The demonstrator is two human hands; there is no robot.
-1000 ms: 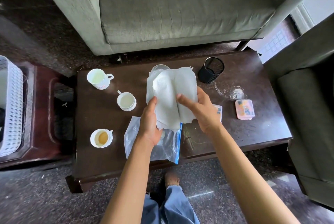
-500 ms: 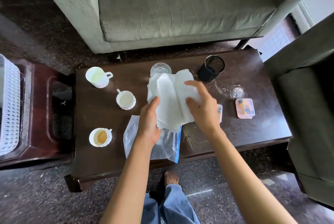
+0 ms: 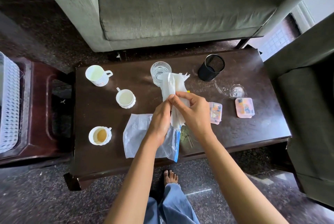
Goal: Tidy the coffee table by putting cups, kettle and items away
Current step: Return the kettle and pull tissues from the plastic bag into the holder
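Observation:
A stack of white tissues (image 3: pixel 172 84) is folded lengthwise into a narrow bundle above the dark coffee table (image 3: pixel 101 115). My left hand (image 3: pixel 160 120) and my right hand (image 3: pixel 189 111) both grip it near its middle. Under my hands lies a clear plastic bag with a blue edge (image 3: pixel 137 133). Three white cups stand on the left: a tall mug (image 3: pixel 97 75), a small cup (image 3: pixel 125 98) and a cup with brown liquid (image 3: pixel 100 135). A drinking glass (image 3: pixel 160 72) stands behind the tissues.
A black mesh pen holder (image 3: pixel 211 67), a clear glass lid (image 3: pixel 236 91) and two pink boxes (image 3: pixel 244 107) (image 3: pixel 216 112) sit on the table's right half. A grey sofa (image 3: pixel 180 7) stands behind, an armchair (image 3: pixel 307 115) at right, a white basket (image 3: pixel 9 104) on a side table at left.
The tissues were spread wide between my hands; my hands have come together and folded them into a narrow bundle. The glass behind them now shows.

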